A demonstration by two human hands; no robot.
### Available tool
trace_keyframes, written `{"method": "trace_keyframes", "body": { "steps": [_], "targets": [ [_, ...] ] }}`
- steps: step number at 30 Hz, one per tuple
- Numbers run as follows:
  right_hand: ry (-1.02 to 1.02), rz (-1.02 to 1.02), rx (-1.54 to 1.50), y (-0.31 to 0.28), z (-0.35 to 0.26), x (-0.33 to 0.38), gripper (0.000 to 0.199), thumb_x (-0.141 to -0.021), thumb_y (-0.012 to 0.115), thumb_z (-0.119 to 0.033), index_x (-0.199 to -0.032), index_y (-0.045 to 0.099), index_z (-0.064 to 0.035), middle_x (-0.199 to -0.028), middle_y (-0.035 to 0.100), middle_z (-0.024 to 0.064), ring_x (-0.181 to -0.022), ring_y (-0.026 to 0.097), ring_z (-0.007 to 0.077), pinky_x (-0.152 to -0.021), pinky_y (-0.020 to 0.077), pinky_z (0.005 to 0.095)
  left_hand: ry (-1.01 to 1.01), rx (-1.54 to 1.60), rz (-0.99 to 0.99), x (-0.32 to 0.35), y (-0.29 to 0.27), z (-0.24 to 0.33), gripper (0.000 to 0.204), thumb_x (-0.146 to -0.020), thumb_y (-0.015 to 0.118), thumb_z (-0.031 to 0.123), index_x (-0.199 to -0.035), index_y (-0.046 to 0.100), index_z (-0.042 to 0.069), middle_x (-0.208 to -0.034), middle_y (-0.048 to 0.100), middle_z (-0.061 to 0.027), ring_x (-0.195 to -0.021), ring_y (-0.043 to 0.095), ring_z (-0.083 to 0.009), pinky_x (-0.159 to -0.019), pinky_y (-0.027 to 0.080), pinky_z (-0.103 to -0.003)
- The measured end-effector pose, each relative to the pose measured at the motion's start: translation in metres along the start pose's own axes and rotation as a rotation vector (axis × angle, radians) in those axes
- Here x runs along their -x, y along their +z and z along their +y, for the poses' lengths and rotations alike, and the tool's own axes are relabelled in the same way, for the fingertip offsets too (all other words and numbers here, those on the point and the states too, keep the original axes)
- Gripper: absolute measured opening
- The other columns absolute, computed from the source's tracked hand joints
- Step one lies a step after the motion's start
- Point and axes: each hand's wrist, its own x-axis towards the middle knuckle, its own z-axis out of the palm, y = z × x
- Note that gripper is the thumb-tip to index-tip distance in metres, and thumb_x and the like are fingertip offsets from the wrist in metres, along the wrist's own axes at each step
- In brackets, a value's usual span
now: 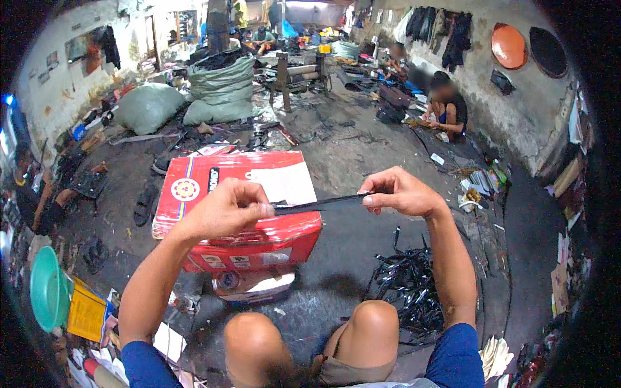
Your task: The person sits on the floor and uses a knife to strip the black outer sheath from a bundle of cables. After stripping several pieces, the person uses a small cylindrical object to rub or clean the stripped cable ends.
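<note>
The bare left hand (242, 208) and bare right hand (402, 193) each pinch a narrow black strip (317, 205) between them, neither nearer, its long axis running left-to-right, partly overlapping the rectangular red cardboard box (226, 169) in view.

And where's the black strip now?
In the head view's middle, the black strip is stretched between the left hand and the right hand, near the red box.

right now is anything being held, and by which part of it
Yes, a thin black strip: the left grip pinches it toward its left end, the right grip toward its right end.
</note>
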Motion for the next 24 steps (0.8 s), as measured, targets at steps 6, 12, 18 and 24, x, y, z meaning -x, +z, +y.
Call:
{"method": "trace_keyframes", "body": {
  "steps": [6,12,18,24],
  "targets": [
    [-0.03,0.007,0.139,0.0,-0.041,0.048,0.024,-0.089,0.075,-0.021,-0.101,0.071,-0.0013,-0.083,0.067,-0.0007,-0.077,0.06,0.008,-0.071,0.0488,0.0266,-0.014,0.18,-0.347,-0.013,0.066,0.046,0.028,-0.096,0.067,0.018,-0.117,0.062,0.001,-0.088,0.072,-0.0095,-0.071,0.069,-0.0148,-0.065,0.055,-0.029],
    [-0.288,0.989,0.81,0.023,-0.009,0.169,0.038,-0.085,0.078,-0.02,-0.118,0.066,-0.0039,-0.113,0.066,0.0081,-0.103,0.061,0.0178,-0.094,0.0494,0.0337,-0.001,0.312,-0.284,-0.052,0.173,0.086,0.013,-0.095,0.063,0.006,-0.105,0.063,-0.003,-0.081,0.069,-0.0098,-0.067,0.067,-0.0153,-0.062,0.056,-0.028],
    [0.226,1.558,0.025,0.177,0.142,0.373,0.023,-0.09,0.074,-0.018,-0.106,0.067,-0.0024,-0.089,0.068,0.0042,-0.08,0.062,0.01,-0.073,0.0527,0.0279,0.04,0.337,-0.208,-0.077,0.241,0.079,0.011,-0.092,0.067,0.009,-0.098,0.059,0.004,-0.083,0.062,-0.0064,-0.075,0.067,-0.0171,-0.061,0.057,-0.03],
    [1.424,2.152,0.092,0.43,0.181,0.579,0.028,-0.086,0.071,-0.022,-0.11,0.069,-0.0074,-0.1,0.071,0.0159,-0.096,0.069,0.0328,-0.085,0.0537,0.042,0.149,0.183,-0.424,-0.102,0.305,0.077,0.011,-0.095,0.065,0.017,-0.094,0.058,0.008,-0.08,0.059,-0.0022,-0.074,0.059,-0.0126,-0.068,0.051,-0.028]
  ]
}}
